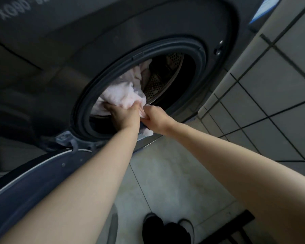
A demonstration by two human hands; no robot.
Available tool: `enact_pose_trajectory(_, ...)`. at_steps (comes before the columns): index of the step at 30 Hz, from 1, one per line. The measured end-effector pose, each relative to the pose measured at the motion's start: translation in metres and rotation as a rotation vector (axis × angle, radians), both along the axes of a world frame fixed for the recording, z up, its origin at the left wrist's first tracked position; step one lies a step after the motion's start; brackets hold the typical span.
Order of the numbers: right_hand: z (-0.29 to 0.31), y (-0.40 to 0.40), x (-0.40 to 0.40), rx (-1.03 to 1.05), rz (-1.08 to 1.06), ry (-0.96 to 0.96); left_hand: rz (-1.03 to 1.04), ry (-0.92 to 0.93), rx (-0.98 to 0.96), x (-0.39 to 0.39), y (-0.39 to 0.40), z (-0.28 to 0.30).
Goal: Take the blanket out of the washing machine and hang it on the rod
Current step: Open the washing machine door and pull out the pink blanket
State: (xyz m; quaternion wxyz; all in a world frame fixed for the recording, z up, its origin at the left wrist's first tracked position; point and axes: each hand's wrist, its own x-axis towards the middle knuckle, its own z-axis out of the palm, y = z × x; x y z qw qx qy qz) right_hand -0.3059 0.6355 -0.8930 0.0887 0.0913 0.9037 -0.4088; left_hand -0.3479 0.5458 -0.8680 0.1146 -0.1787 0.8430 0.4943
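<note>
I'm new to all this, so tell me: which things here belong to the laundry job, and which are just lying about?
Part of the job:
pale pink blanket
washing machine
open door
left hand
right hand

Just there:
black shoes
tiled wall
dark frame on the floor

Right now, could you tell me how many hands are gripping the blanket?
2. The left hand grips the blanket at the drum opening's lower edge; the right hand pinches a fold just beside it. Neither hand is hidden.

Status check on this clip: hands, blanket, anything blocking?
Left hand and right hand both grip the blanket. Blanket mostly inside the drum, bunched at the opening. Door open; nothing blocking.
</note>
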Motion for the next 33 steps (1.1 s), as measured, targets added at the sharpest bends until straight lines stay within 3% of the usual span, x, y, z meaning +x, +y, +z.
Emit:
enact_pose_trajectory(5,0.018,0.008,0.045,-0.176,0.025,-0.09,-0.021,0.016,-0.092,0.035,-0.014,0.015)
enact_pose_trajectory(8,0.036,0.024,0.063,-0.43,-0.208,-0.147,-0.06,0.056,-0.116,0.061,-0.03,0.025)
enact_pose_trajectory(12,0.058,0.031,0.071,-0.409,-0.404,-0.204,-0.171,0.104,-0.196,0.095,-0.048,0.045)
enact_pose_trajectory(16,0.083,0.01,0.071,-0.594,-0.454,-0.439,-0.295,0.169,-0.249,0.128,-0.06,0.061)
enact_pose_trajectory(21,0.099,-0.01,0.074,-0.851,-0.467,-0.575,-0.546,0.286,-0.316,0.167,-0.079,0.065)
enact_pose_trajectory(24,0.113,-0.013,0.081,-0.995,-0.354,-0.582,-0.731,0.372,-0.389,0.188,-0.093,0.066)
enact_pose_trajectory(27,0.12,-0.021,0.083,-0.948,-0.317,-0.624,-0.948,0.428,-0.488,0.203,-0.107,0.066)
enact_pose_trajectory(33,0.12,-0.045,0.085,-0.423,-0.263,-0.679,-1.187,0.567,-0.592,0.217,-0.123,0.069)
